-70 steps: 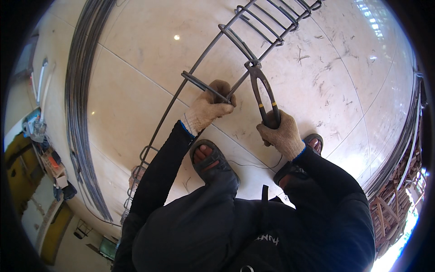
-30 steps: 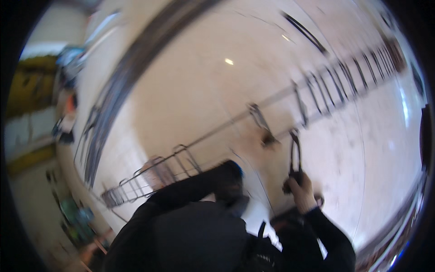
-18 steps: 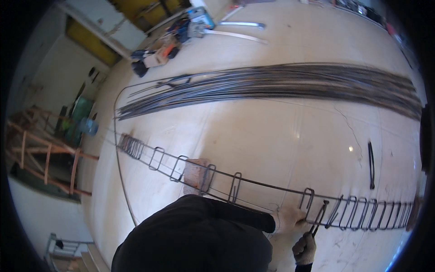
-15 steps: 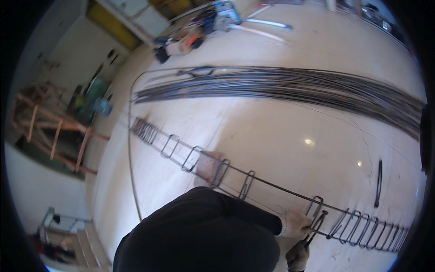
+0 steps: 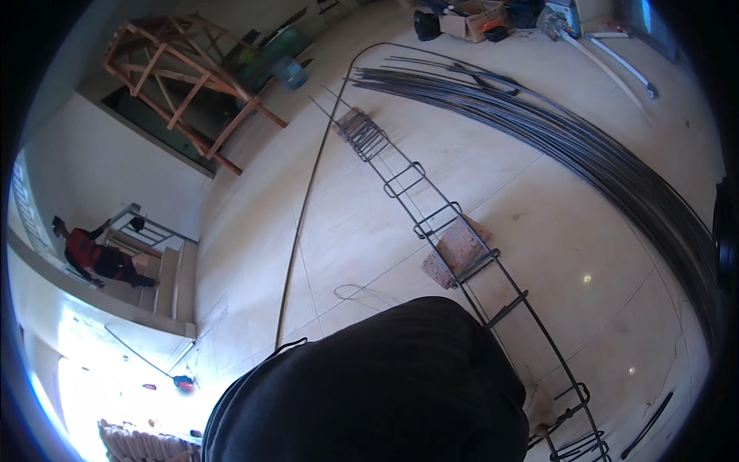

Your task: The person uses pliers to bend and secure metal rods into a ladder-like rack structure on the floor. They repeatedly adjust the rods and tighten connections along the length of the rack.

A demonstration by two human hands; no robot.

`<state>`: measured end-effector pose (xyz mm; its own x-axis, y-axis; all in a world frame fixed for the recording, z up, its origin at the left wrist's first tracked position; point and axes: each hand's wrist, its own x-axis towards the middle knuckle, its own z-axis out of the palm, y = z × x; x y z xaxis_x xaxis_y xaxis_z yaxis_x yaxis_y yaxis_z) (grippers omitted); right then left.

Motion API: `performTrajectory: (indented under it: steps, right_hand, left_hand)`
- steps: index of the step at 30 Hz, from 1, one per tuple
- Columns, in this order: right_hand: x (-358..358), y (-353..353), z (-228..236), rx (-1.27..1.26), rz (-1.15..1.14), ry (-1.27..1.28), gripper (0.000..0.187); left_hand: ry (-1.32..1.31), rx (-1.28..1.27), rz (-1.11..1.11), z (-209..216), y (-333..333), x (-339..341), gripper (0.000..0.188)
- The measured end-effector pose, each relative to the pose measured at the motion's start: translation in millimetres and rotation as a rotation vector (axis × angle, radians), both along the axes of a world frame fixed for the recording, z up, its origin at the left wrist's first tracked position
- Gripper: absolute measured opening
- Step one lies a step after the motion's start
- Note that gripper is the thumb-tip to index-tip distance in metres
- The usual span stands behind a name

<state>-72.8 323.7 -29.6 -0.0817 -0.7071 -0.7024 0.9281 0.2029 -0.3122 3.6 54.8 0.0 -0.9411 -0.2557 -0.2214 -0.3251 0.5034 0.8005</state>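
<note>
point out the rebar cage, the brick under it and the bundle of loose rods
rebar cage [image 5: 437,219], head view, on a stirrup loop
brick [image 5: 453,250], head view, on its top face
bundle of loose rods [image 5: 585,150], head view, mid-bundle

Rebar cage [image 5: 431,215] rests on brick [image 5: 456,250]; rod bundle [image 5: 585,146] to right.

— Where does the head view look from?
— High over a dark-clad shoulder [image 5: 385,385], facing down and toward 12 o'clock across the floor [image 5: 369,223].
— How near?
— Shoulder close; rebar cage [image 5: 431,208] recedes toward 12. Only 1 view, nothing shared.
</note>
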Motion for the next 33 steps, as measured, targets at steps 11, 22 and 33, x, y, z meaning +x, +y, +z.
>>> performTrajectory:
  steps: [11, 22, 33]
  right_hand:
    - [40, -61, 75, 0.181, 0.040, 0.565, 0.014]
    - [36, -56, 34, 0.296, 0.208, 0.786, 0.018]
    - [53, -33, 76, -0.019, -0.258, -0.006, 0.026]
  left_hand:
    - [-0.065, -0.084, 0.132, 34, 10, 11, 0.028]
    - [-0.264, 0.045, -0.098, 59, -27, 0, 0.047]
    - [-0.354, 0.757, -0.282, 17, -61, -22, 0.045]
